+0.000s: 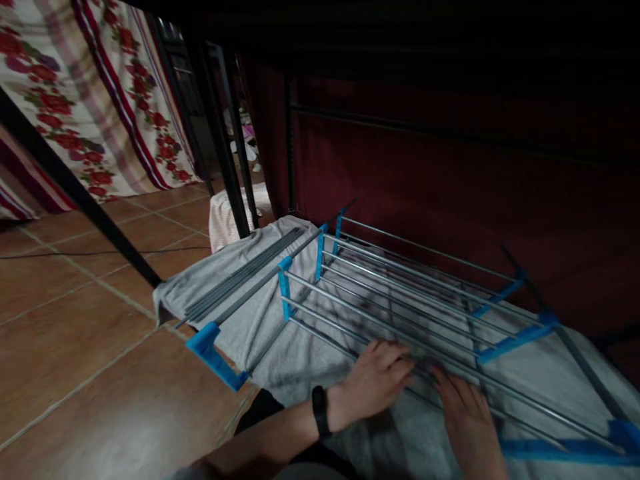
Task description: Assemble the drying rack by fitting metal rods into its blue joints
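From here, I see the metal rack (400,332) lying on grey cloth (273,363). Left hand (383,375) curled, right hand (463,400) bent and blurred, both at its near side; I can't tell whether either grips. Adjusting it seems in hand; the next move calls for steadiness.

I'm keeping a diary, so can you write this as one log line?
left hand: at rack; right hand: at rack; rack: on grey cloth; grey rods: bundled on cloth

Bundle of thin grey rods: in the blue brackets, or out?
Out: the rods lie side by side on the grey cloth, apart from the blue brackets.
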{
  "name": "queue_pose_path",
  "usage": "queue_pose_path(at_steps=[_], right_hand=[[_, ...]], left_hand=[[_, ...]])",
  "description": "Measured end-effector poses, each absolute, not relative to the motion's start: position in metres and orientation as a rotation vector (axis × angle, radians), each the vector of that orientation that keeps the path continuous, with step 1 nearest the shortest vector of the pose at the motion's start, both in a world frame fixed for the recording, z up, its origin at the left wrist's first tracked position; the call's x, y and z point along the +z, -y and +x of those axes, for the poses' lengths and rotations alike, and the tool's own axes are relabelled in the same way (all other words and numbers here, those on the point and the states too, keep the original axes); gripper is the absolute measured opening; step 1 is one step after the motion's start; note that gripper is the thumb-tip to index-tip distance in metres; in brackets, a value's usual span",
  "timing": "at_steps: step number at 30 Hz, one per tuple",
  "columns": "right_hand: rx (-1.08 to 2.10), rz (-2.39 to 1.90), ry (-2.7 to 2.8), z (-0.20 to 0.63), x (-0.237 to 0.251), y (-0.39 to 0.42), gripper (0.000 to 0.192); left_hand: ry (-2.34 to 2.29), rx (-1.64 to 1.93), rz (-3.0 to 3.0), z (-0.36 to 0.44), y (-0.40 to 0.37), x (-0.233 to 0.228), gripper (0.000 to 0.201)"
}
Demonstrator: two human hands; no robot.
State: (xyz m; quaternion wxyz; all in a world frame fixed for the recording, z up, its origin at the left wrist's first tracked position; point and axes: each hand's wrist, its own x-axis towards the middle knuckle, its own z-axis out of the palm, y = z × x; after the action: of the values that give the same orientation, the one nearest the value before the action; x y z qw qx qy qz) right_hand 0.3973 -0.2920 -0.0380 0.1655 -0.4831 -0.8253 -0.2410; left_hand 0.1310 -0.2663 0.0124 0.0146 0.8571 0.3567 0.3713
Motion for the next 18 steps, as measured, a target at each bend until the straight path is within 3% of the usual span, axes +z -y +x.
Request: queue_pose_path(at_steps=[3,8,12,18], right_hand=[[-0.662,-1.311,2.355,0.406,-0.044,0.289,0.058],[-0.562,-1.398,2.304,0.403,-0.047,0.294,0.06],[-0.609,-1.313,2.305,0.407,-0.049,0.289,0.064],[-0.625,-1.22,2.357,0.427,-0.057,0.281,0.08]], left_hand=[[-1.39,1.506,2.194,0.075,0.271,-0.013,0.014],[-1.853,2.1,0.873,-0.02,0.245,-0.035,0.03],[-1.562,2.185,0.582,-0.051,0.202,-0.016,0.039],[-1.171,2.043,0.487,-0.052,0.162,0.009,0.05]])
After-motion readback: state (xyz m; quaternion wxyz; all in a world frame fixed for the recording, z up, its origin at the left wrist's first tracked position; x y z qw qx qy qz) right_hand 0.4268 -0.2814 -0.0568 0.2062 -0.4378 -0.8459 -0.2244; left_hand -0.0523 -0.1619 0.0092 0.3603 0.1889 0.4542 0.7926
